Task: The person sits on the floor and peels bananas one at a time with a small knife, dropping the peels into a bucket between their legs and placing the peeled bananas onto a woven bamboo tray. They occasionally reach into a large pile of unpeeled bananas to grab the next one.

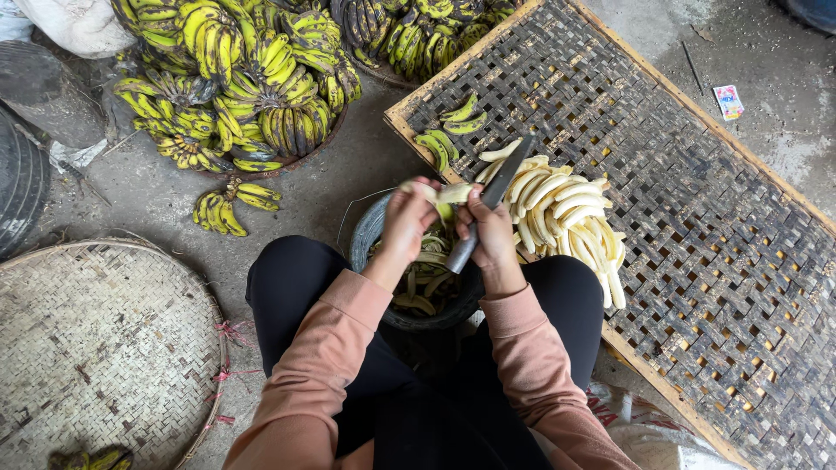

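From the head camera, looking straight down, a seated person in black trousers and pink sleeves works over a dark round bucket (370, 233) set between the knees and partly filled with green banana peels (424, 280). The left hand (409, 218) is curled around a partly peeled banana (453, 193), fingers pinching it from the left so its pale flesh shows between the two hands. The right hand (493, 233) is wrapped tight around the handle of a knife (488, 202), the long dark blade angling up and to the right past the banana, touching or just beside it; which cannot be told.

Just right of the hands, a heap of peeled bananas (566, 213) lies on a large woven bamboo drying tray (697, 226) with a wooden frame. A few unpeeled green bananas (448, 130) rest on the tray's near corner, just above the hands.

On the concrete floor (331, 187) to the upper left, bunches of green-yellow bananas (235, 78) are piled in a shallow basket, with one small bunch (231, 204) lying loose below it. A round woven tray (100, 348) sits at lower left, well apart from the hands.
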